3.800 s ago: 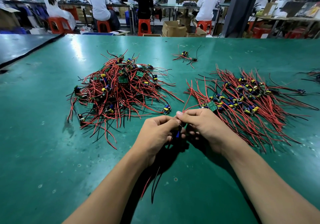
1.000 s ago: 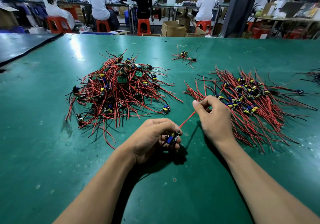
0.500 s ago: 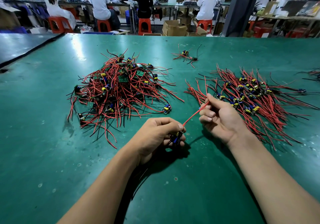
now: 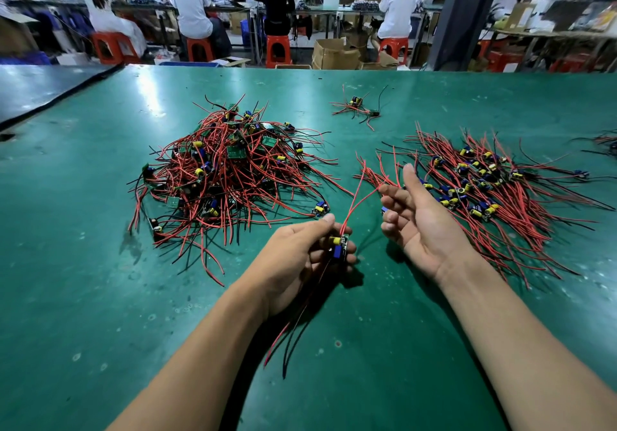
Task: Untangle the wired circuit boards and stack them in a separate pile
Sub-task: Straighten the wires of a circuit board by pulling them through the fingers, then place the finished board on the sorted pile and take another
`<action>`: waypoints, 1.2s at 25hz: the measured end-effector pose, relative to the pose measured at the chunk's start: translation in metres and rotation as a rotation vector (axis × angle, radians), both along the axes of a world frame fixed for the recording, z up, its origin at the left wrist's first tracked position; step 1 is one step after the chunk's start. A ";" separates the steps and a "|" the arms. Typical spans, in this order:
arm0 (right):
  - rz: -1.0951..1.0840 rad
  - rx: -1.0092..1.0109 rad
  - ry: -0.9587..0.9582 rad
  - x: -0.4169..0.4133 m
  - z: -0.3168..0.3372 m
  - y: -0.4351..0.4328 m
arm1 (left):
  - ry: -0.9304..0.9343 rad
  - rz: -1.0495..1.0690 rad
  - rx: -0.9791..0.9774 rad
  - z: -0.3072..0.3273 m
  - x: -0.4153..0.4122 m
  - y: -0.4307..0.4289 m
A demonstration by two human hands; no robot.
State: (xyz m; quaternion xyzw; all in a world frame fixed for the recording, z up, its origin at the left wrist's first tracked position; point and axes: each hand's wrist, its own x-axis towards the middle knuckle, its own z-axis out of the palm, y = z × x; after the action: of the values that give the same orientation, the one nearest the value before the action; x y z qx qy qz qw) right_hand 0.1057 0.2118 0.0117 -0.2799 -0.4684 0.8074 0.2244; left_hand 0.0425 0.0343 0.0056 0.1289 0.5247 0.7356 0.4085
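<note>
- Your left hand (image 4: 297, 257) grips one circuit board (image 4: 339, 247) at near centre, fingers curled round it, above the green table (image 4: 100, 280).
- Its red wires (image 4: 357, 203) run up toward your right hand (image 4: 420, 227), which lies palm up, fingers loosely curled, thumb raised, pinching nothing.
- The tangled heap (image 4: 230, 170) lies far left and the sorted pile (image 4: 494, 190) far right.

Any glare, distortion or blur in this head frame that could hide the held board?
Head view: glare streaks the green table near its far edge; wide-angle lens tilts the background pillar; the left hand casts a dark shadow beneath itself; the held board is sharp.
</note>
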 end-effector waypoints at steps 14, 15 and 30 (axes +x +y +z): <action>-0.031 1.068 -0.212 0.001 -0.017 -0.037 | 0.003 0.060 0.065 -0.002 0.000 0.012; -0.104 1.104 -0.248 0.002 -0.016 -0.030 | 0.162 0.119 0.012 -0.005 0.001 0.014; 0.087 1.506 -0.526 0.010 -0.019 -0.012 | 1.332 0.250 -0.747 -0.019 -0.016 0.001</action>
State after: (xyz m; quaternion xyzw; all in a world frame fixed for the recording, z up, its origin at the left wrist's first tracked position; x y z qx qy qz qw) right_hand 0.1156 0.1997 -0.0074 -0.2160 -0.9360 0.1893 0.2036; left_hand 0.0267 0.0350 -0.0135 0.3377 0.8838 0.3176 -0.0631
